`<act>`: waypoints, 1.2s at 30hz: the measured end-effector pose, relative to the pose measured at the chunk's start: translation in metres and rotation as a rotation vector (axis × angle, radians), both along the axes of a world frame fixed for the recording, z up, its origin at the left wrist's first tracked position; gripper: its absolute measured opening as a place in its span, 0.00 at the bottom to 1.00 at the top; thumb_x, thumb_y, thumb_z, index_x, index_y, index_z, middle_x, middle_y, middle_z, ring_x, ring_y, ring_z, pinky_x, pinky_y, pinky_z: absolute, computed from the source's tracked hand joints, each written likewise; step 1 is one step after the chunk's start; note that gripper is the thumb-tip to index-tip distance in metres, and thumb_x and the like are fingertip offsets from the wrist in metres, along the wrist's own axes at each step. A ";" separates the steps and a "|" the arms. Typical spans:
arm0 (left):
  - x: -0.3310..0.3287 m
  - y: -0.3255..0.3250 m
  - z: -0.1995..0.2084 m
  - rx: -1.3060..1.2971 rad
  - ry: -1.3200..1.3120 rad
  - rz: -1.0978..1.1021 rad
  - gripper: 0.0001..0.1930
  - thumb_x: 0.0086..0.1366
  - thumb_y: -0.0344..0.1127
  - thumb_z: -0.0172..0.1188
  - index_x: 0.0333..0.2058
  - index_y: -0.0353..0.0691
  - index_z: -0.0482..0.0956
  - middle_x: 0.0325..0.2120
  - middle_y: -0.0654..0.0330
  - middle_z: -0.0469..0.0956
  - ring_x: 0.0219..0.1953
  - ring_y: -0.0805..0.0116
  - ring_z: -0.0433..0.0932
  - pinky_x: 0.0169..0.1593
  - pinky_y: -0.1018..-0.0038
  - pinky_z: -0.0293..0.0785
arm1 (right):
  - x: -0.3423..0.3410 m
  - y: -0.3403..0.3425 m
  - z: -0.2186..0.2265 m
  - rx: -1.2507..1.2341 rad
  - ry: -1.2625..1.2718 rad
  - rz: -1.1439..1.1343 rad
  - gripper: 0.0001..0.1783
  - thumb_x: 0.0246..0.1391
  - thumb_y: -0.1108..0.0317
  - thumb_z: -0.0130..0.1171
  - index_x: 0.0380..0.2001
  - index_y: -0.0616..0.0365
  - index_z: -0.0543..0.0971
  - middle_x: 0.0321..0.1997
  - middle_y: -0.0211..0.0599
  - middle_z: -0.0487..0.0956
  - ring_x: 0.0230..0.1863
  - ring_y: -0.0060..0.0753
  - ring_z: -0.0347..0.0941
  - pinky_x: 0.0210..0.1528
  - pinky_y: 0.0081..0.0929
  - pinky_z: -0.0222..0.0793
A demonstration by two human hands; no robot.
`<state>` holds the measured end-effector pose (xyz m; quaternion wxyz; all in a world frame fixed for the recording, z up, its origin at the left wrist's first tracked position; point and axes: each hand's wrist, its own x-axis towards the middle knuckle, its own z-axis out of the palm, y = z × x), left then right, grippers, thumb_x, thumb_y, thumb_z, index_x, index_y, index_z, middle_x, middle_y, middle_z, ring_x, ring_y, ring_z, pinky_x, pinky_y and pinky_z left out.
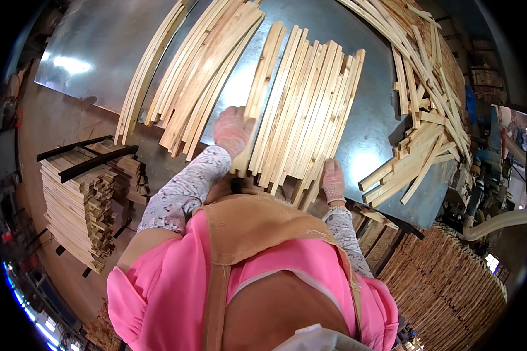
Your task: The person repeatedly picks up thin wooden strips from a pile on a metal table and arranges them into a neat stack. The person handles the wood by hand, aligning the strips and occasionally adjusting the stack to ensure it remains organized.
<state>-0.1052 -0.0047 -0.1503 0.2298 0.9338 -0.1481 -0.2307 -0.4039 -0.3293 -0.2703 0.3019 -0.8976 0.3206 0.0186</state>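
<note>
Side by side on a metal-topped table (372, 126) lies a group of pale wooden strips (310, 105), their near ends uneven. A little to their left is a separate wooden strip (264, 73), with a narrow gap between. My left hand (233, 130), in a pinkish glove, is closed at the near part of this strip, thumb on its edge; the fingertips are partly hidden. My right hand (332, 180), gloved too, rests with its fingers stretched out along the right side of the group, near its lower right corner.
More long strips (202, 70) lie to the left on the table. A jumbled heap of wood pieces (418, 146) covers its right side. Stacked wood (79, 205) with dark bars on top stands at the left, and a large stack (445, 286) fills the lower right.
</note>
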 end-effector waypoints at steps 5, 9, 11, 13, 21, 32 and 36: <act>-0.006 -0.010 -0.022 -0.158 0.046 0.162 0.36 0.73 0.51 0.59 0.71 0.31 0.70 0.64 0.37 0.75 0.68 0.39 0.73 0.72 0.55 0.69 | 0.073 0.046 0.107 0.267 0.085 -0.148 0.34 0.73 0.45 0.51 0.65 0.65 0.77 0.60 0.64 0.83 0.64 0.70 0.75 0.67 0.50 0.70; 0.017 -0.003 -0.023 -0.409 0.343 0.273 0.37 0.70 0.50 0.62 0.72 0.34 0.70 0.64 0.36 0.75 0.66 0.37 0.74 0.72 0.56 0.69 | 0.071 0.045 0.114 0.274 0.072 -0.120 0.33 0.71 0.46 0.53 0.63 0.64 0.78 0.59 0.64 0.83 0.62 0.71 0.76 0.65 0.50 0.70; 0.032 -0.005 -0.019 -0.331 0.475 0.237 0.37 0.69 0.50 0.63 0.72 0.37 0.71 0.64 0.35 0.75 0.67 0.37 0.74 0.72 0.56 0.69 | 0.064 0.040 0.098 0.190 0.073 -0.034 0.33 0.71 0.45 0.53 0.62 0.64 0.79 0.58 0.64 0.83 0.61 0.70 0.76 0.65 0.50 0.70; 0.026 -0.013 -0.001 -0.122 0.307 0.122 0.37 0.70 0.50 0.63 0.73 0.39 0.69 0.64 0.35 0.74 0.67 0.38 0.73 0.72 0.55 0.69 | 0.056 0.034 0.087 -0.003 0.127 0.175 0.33 0.71 0.45 0.53 0.62 0.64 0.79 0.58 0.64 0.83 0.61 0.70 0.76 0.65 0.50 0.70; 0.037 -0.002 -0.005 -0.317 0.336 0.187 0.40 0.68 0.43 0.65 0.74 0.32 0.65 0.66 0.36 0.76 0.67 0.42 0.76 0.72 0.59 0.70 | 0.099 0.042 0.145 0.307 0.214 -0.097 0.34 0.72 0.44 0.54 0.61 0.67 0.79 0.57 0.63 0.84 0.60 0.67 0.78 0.64 0.46 0.71; 0.026 0.013 -0.006 -0.449 0.508 0.266 0.40 0.64 0.38 0.71 0.70 0.24 0.69 0.57 0.41 0.83 0.58 0.54 0.83 0.66 0.66 0.76 | 0.381 0.003 0.126 -0.514 -0.197 0.535 0.31 0.65 0.49 0.58 0.65 0.54 0.78 0.60 0.49 0.83 0.64 0.52 0.76 0.68 0.47 0.70; 0.027 0.015 -0.026 -0.428 0.459 0.285 0.39 0.65 0.39 0.72 0.70 0.26 0.70 0.59 0.41 0.82 0.61 0.52 0.82 0.68 0.66 0.73 | 0.483 -0.020 0.114 -0.573 0.012 0.460 0.32 0.66 0.43 0.55 0.65 0.50 0.80 0.61 0.46 0.84 0.65 0.50 0.77 0.70 0.45 0.70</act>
